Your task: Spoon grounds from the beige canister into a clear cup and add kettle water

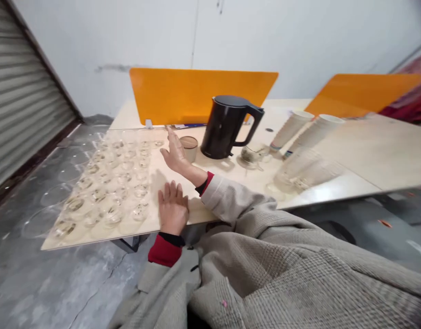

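My left hand (172, 208) lies flat on the near edge of the pale wooden table (368, 155), fingers together and stretched out, holding nothing. My right hand (175, 153) is raised over the table with its fingers extended, open and empty, just left of a small round jar with a wooden lid (189, 147). Several small clear glass cups (110, 183) stand in rows to the left of both hands. A black electric kettle (227, 125) stands right of the jar.
Two stacks of paper cups (309, 130) lie tilted right of the kettle, with a glass cup (253, 154) and a clear glass vessel (299, 176) nearby. Orange divider panels (196, 93) stand behind. A roller shutter (21, 105) and grey concrete floor (42, 283) are at left.
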The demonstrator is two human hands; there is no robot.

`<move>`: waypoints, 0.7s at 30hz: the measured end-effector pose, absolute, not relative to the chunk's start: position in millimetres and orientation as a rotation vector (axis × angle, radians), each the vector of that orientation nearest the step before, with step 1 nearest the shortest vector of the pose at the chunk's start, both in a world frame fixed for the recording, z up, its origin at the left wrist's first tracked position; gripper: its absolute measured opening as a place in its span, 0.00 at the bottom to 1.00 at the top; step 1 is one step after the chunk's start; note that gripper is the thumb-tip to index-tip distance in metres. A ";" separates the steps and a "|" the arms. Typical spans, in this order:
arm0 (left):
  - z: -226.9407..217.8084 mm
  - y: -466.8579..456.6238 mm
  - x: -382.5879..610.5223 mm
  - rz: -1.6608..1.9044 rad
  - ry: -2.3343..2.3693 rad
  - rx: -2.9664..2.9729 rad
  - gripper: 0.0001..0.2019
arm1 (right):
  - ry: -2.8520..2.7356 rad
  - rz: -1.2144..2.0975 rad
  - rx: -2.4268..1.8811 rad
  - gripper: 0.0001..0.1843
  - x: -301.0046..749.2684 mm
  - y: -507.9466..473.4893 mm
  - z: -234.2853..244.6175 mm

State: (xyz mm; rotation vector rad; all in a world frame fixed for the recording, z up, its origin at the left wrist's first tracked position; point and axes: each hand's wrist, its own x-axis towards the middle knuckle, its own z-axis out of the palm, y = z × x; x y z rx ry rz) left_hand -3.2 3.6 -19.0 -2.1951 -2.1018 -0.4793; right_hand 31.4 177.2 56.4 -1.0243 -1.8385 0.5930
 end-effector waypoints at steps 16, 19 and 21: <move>-3.1 7.5 -5.1 -0.348 -2.149 -2.238 0.31 | -1.557 -0.273 -1.627 0.13 411.5 21.5 78.3; -2.2 7.7 -6.0 -0.337 -2.142 -2.231 0.31 | -1.776 -0.295 -1.736 0.09 423.4 24.9 61.9; -2.4 8.2 -6.9 -0.324 -2.139 -2.231 0.31 | -1.900 -0.293 -1.847 0.08 420.1 28.8 51.2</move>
